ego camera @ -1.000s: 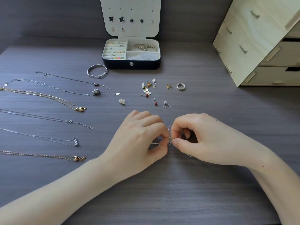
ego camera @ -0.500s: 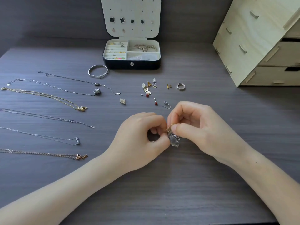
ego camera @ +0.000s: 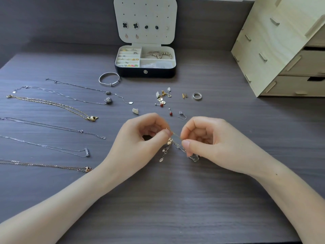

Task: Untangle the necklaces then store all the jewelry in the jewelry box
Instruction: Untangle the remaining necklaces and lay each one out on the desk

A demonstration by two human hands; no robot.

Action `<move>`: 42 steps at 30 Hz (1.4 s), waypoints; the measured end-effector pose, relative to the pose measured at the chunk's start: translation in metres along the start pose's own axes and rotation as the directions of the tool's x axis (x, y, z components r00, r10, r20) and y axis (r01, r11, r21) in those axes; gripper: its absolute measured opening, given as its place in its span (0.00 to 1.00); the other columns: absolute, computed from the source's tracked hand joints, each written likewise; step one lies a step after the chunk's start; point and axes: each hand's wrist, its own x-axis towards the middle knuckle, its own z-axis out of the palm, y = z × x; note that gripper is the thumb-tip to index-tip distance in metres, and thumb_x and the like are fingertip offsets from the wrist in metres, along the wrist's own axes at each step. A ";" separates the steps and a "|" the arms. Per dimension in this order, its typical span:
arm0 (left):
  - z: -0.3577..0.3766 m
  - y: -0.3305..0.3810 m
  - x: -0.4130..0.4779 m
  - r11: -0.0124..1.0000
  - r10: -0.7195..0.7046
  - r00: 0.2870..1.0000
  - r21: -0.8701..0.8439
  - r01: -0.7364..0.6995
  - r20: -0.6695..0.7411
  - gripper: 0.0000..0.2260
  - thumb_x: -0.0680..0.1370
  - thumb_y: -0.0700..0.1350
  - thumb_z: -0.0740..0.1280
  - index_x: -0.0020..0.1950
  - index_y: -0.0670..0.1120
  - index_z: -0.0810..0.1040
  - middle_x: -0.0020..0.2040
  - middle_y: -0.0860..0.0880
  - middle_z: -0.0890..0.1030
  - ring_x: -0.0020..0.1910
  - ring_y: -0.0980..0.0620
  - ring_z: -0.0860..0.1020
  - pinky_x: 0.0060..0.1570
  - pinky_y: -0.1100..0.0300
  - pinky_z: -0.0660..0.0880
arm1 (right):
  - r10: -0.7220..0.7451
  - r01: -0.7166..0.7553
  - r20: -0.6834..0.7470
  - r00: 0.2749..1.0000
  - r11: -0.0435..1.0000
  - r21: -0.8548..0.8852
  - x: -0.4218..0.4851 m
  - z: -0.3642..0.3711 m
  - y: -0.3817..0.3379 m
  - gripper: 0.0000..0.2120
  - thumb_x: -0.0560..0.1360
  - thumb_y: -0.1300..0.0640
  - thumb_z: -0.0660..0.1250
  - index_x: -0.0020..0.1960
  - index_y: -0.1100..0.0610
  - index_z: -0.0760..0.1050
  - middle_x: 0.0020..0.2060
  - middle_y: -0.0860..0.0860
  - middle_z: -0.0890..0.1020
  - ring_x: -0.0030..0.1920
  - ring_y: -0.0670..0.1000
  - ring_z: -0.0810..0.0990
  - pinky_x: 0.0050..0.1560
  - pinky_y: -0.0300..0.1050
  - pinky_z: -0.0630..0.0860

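Note:
Both hands hold a small tangle of thin gold and silver chains just above the dark table. My left hand pinches the gold strand at its upper left. My right hand pinches the chains at the right, with a clear pendant hanging under its thumb. Small charms dangle from the tangle between the hands. Several untangled necklaces lie straight in rows at the left. The open jewelry box stands at the back centre, with earrings pinned in its lid and bracelets in a compartment.
A silver bangle lies left of the box. Several loose earrings and a silver ring are scattered beyond my hands. A pale wooden drawer unit fills the back right corner.
Both hands have lifted the tangle off the table and drawn slightly apart. The chains and charms, hidden between the fingers before, now hang in the open.

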 end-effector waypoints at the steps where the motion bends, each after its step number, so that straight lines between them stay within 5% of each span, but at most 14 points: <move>1: -0.001 0.000 0.000 1.000 0.007 1.000 -0.011 -0.007 0.009 0.04 0.69 0.42 0.66 0.38 0.43 0.79 0.37 0.47 0.82 0.38 0.49 0.80 0.41 0.65 0.74 | 0.002 -0.002 0.016 1.000 1.000 -0.011 0.000 -0.001 -0.001 0.05 0.74 0.62 0.68 0.44 0.54 0.74 0.33 0.52 0.83 0.32 0.51 0.77 0.37 0.50 0.73; 6: -0.012 0.002 -0.005 0.986 0.157 0.977 0.027 -0.163 0.142 0.01 0.71 0.39 0.68 0.41 0.43 0.80 0.39 0.51 0.82 0.40 0.52 0.79 0.44 0.62 0.74 | -0.001 0.009 0.111 0.994 0.997 -0.074 -0.004 -0.010 -0.003 0.06 0.70 0.61 0.73 0.45 0.53 0.79 0.35 0.47 0.84 0.28 0.40 0.72 0.32 0.28 0.65; 11: -0.031 -0.007 -0.013 0.806 0.396 0.842 0.301 -0.510 0.366 0.04 0.72 0.40 0.67 0.41 0.45 0.81 0.42 0.55 0.81 0.43 0.52 0.76 0.44 0.59 0.72 | -0.030 0.069 0.226 0.974 0.984 -0.166 -0.006 -0.010 0.001 0.10 0.71 0.58 0.73 0.51 0.46 0.80 0.39 0.42 0.85 0.33 0.43 0.75 0.35 0.28 0.67; 15: -0.034 -0.013 -0.019 0.649 0.445 0.753 0.404 -0.644 0.485 0.06 0.75 0.40 0.66 0.41 0.45 0.82 0.43 0.53 0.80 0.41 0.49 0.73 0.41 0.59 0.71 | -0.089 0.154 0.246 0.965 0.954 -0.258 -0.008 -0.010 0.003 0.10 0.73 0.54 0.71 0.53 0.45 0.79 0.37 0.38 0.84 0.32 0.43 0.75 0.36 0.29 0.66; 19: -0.036 -0.013 -0.020 0.604 0.448 0.729 0.427 -0.673 0.517 0.07 0.75 0.41 0.65 0.40 0.46 0.83 0.39 0.52 0.77 0.38 0.48 0.71 0.37 0.59 0.69 | -0.170 0.189 0.086 0.982 0.927 -0.324 -0.006 -0.007 0.002 0.08 0.70 0.50 0.69 0.49 0.46 0.81 0.32 0.39 0.82 0.30 0.43 0.73 0.34 0.29 0.65; 22: -0.036 -0.013 -0.020 0.611 0.428 0.729 0.423 -0.669 0.534 0.07 0.75 0.42 0.66 0.40 0.47 0.82 0.38 0.52 0.76 0.38 0.50 0.70 0.37 0.62 0.67 | -0.233 0.186 -0.020 0.972 0.824 -0.535 -0.002 0.000 0.005 0.07 0.69 0.45 0.68 0.44 0.46 0.79 0.33 0.39 0.78 0.36 0.44 0.72 0.38 0.34 0.67; 28: -0.039 -0.017 -0.019 0.652 0.376 0.746 0.416 -0.634 0.549 0.06 0.73 0.41 0.67 0.39 0.48 0.82 0.38 0.54 0.76 0.38 0.53 0.69 0.38 0.65 0.67 | -0.091 0.110 0.062 0.994 0.797 -0.594 -0.002 0.000 0.006 0.08 0.69 0.46 0.70 0.35 0.46 0.72 0.31 0.41 0.75 0.38 0.43 0.72 0.38 0.38 0.68; 34: -0.037 -0.017 -0.018 0.677 0.361 0.756 0.404 -0.615 0.546 0.06 0.73 0.42 0.67 0.39 0.48 0.82 0.37 0.54 0.76 0.37 0.54 0.70 0.37 0.63 0.68 | -0.154 0.136 0.020 0.988 0.803 -0.580 0.003 0.002 -0.005 0.05 0.72 0.45 0.67 0.44 0.45 0.75 0.34 0.41 0.75 0.37 0.42 0.73 0.38 0.40 0.69; 37: -0.037 -0.017 -0.018 0.680 0.365 0.758 0.401 -0.614 0.540 0.06 0.73 0.43 0.66 0.39 0.49 0.82 0.36 0.54 0.76 0.37 0.53 0.70 0.37 0.62 0.69 | -0.157 0.193 0.113 0.981 0.742 -0.642 0.015 0.011 -0.010 0.07 0.74 0.45 0.67 0.50 0.44 0.75 0.37 0.41 0.73 0.39 0.38 0.69 0.40 0.34 0.65; 42: -0.039 -0.019 -0.019 0.697 0.355 0.765 0.393 -0.599 0.537 0.05 0.73 0.43 0.67 0.40 0.49 0.83 0.36 0.54 0.76 0.37 0.54 0.70 0.37 0.63 0.69 | -0.034 0.175 0.237 0.971 0.779 -0.602 0.028 0.011 -0.014 0.06 0.72 0.53 0.71 0.42 0.47 0.73 0.40 0.42 0.74 0.42 0.41 0.71 0.43 0.35 0.67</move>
